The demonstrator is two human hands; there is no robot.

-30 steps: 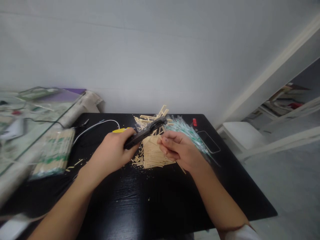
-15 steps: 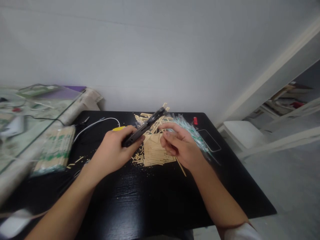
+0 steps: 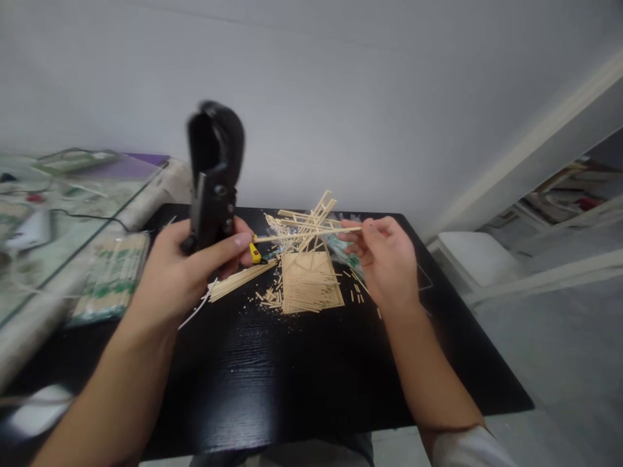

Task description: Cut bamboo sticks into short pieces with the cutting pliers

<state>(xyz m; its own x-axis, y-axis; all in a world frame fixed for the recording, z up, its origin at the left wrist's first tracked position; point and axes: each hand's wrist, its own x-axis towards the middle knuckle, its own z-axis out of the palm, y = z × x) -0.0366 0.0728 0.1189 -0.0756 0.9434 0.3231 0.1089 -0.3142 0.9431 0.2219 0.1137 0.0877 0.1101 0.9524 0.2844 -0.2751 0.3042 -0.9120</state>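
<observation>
Thin wooden stick (image 3: 306, 232) held level above the flat stick panel (image 3: 311, 290), pinched at its far end by the right hand (image 3: 387, 263). Black cutter (image 3: 213, 175) raised upright, left of the panel, gripped by the left hand (image 3: 182, 272). Loose sticks (image 3: 238, 282) just left of the panel on the black desk (image 3: 292, 389); tangled stick frame (image 3: 304, 224) behind it.
</observation>
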